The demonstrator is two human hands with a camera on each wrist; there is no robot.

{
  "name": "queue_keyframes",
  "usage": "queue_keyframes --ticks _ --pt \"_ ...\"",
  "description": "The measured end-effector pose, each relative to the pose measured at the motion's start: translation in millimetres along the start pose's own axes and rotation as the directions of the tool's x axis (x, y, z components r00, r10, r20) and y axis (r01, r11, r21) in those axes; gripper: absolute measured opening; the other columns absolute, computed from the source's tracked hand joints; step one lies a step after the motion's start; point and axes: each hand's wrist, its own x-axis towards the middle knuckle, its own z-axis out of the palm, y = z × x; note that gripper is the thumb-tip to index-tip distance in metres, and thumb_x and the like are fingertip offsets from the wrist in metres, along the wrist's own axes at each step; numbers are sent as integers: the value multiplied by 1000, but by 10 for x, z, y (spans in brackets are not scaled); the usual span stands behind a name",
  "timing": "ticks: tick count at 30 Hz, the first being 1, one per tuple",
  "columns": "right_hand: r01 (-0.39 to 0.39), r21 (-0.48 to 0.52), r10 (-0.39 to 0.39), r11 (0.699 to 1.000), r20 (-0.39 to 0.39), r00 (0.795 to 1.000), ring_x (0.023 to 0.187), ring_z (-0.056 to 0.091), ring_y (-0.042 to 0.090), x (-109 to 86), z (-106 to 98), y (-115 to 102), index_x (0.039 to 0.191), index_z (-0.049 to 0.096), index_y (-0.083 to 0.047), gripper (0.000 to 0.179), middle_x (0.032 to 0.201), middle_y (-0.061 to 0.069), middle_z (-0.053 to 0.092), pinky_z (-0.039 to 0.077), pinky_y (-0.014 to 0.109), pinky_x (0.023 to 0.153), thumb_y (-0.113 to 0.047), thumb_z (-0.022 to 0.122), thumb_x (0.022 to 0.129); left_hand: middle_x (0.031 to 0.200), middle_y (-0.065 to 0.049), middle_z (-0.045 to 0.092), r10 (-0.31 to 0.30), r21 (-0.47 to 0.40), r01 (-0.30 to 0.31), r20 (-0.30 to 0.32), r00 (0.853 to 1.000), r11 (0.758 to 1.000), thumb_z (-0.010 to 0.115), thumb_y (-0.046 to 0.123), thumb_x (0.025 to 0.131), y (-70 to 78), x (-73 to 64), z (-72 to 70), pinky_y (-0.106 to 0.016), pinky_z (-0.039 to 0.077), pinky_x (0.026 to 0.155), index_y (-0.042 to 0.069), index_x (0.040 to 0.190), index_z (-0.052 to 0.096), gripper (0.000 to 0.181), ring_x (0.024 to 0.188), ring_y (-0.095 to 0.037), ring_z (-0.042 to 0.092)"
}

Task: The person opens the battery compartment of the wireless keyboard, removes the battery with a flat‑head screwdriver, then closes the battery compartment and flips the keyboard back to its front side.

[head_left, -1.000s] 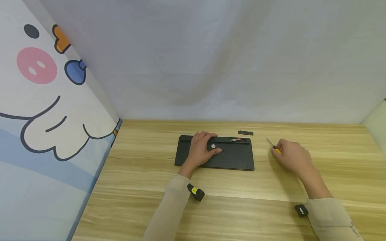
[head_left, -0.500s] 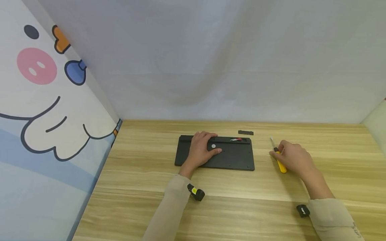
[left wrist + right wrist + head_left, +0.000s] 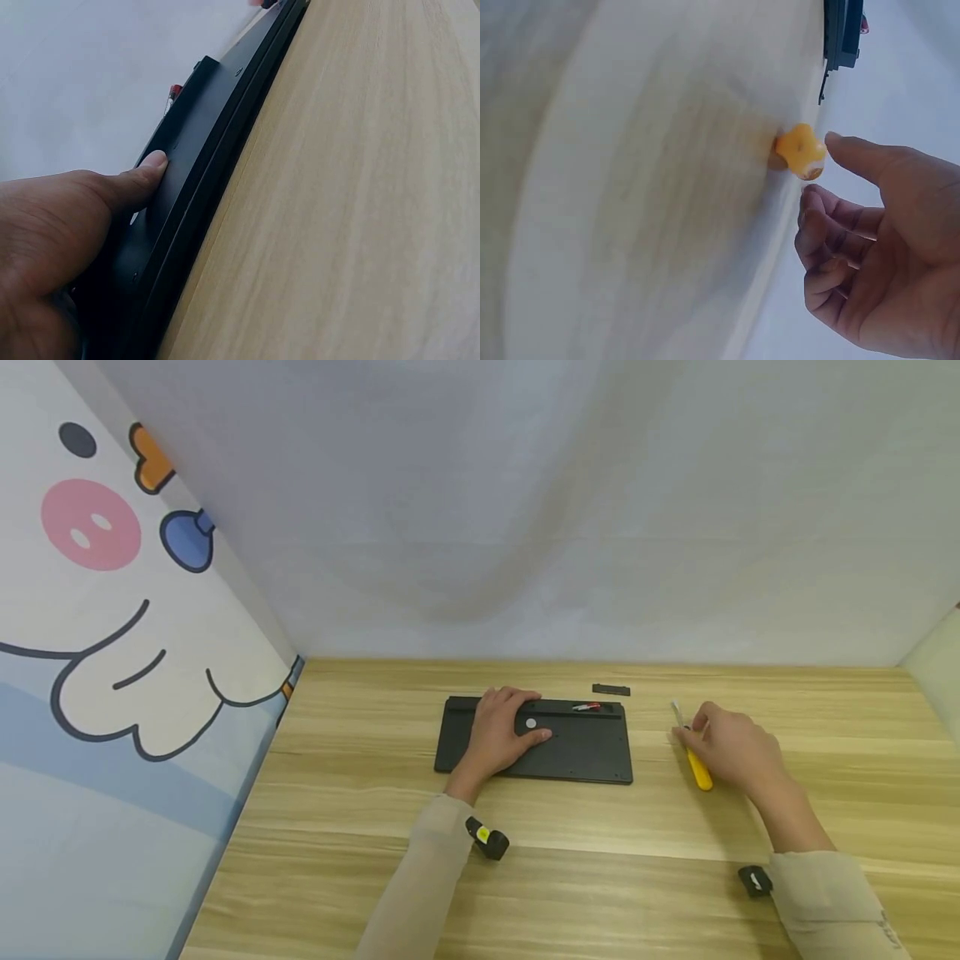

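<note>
A black keyboard [image 3: 585, 747] lies face down on the wooden table, a slot open in its raised back strip. In that slot sits a small red and white thing, probably a battery [image 3: 587, 707]. My left hand [image 3: 497, 731] rests on the keyboard, thumb spread over its underside and fingers at the far edge; the left wrist view hides those fingers. To the right, a screwdriver with a yellow handle [image 3: 699, 770] lies on the table. My right hand [image 3: 738, 747] is beside it; in the right wrist view the thumb and fingers stand apart around the handle end [image 3: 801, 148].
A small black cover [image 3: 611, 690] lies behind the keyboard's right end. The pale curtain [image 3: 585, 527] rises at the table's back edge, and a cartoon-printed panel [image 3: 97, 677] stands on the left. Bare wood [image 3: 585, 893] stretches in front of the keyboard.
My right hand has laid the screwdriver down; its handle, earlier mostly hidden in the hand, now shows on the table. The hand has shifted slightly right. My left hand and the keyboard have stayed put.
</note>
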Motion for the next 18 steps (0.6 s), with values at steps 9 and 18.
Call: queue_keyframes --ticks 9,18 --pt "65 12 -63 998 -100 993 70 62 20 85 -19 -104 123 59 2 47 95 18 69 48 29 53 -41 56 103 139 -8 61 2 -6 -2 -6 1000 1000 77 41 91 -9 1 1 -51 18 134 19 143 58 60 141 -30 49" --pt "137 -8 -136 991 -161 978 80 64 27 193 11 -372 123 63 -4 36 102 17 68 54 38 60 -32 63 101 139 -8 61 -3 -2 3 2 1000 1000 77 41 90 -7 4 3 -51 18 134 20 143 58 60 141 -30 49"
